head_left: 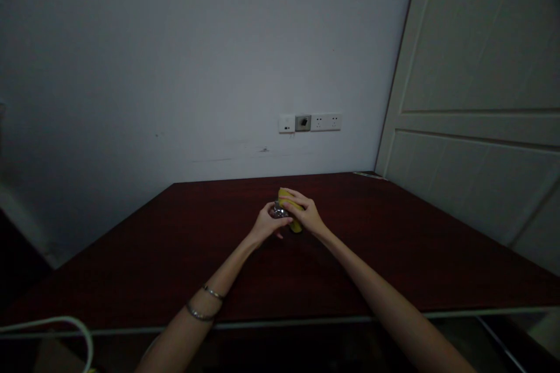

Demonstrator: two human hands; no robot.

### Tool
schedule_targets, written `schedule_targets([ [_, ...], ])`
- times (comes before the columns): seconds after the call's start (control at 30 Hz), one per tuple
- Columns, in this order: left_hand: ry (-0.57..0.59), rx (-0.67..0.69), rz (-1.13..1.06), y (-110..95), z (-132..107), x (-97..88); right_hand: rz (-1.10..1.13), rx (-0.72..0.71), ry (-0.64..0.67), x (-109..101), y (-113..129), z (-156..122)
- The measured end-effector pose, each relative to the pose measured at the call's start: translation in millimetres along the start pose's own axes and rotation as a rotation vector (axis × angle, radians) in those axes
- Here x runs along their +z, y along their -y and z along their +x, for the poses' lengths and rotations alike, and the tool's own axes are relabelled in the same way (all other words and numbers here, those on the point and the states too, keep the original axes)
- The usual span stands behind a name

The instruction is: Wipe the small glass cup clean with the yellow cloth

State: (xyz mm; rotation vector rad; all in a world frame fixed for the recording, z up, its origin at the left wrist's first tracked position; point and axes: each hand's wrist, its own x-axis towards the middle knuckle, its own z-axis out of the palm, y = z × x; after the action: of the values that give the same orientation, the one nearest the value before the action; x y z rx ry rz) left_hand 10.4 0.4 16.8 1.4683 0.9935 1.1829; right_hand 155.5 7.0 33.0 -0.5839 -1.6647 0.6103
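Both my hands are together above the middle of the dark red table [196, 256]. My left hand [266, 223] is closed around a small, shiny, rounded object [280, 211] that looks like clear glass or polished metal; its kind is hard to make out in the dim light. My right hand [310, 214] grips a yellow cloth [296, 226], part of which hangs below the fingers. The cloth touches or nearly touches the top right of the shiny object. Two silvery bangles circle my left forearm.
A pale wall with sockets and switches [326, 122] rises behind the table's far edge. On the right stands a light panelled door or cabinet front [472, 87]. A white cable [65, 320] loops at the lower left, by the table's front edge.
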Motion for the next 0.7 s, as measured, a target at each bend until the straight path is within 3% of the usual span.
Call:
schedule_targets([
  [0.13, -0.017, -0.036, -0.006, 4.0, 3.4, -2.1, -0.049, -0.078, 0.145, -0.8, 6.6, -0.9],
  [0.37, -0.020, -0.067, 0.027, 4.4, 3.7, -2.2, -0.021, 0.078, -0.014, -0.1, -10.6, 4.2],
  [0.57, 0.025, -0.134, -0.043, 3.6, 4.0, -3.7, 0.023, 0.050, 0.080, -3.6, -10.7, 3.7],
  [0.7, 0.037, -0.096, -0.029, 4.3, 4.2, -4.7, 0.041, 0.039, 0.097, -5.4, -9.9, 4.8],
])
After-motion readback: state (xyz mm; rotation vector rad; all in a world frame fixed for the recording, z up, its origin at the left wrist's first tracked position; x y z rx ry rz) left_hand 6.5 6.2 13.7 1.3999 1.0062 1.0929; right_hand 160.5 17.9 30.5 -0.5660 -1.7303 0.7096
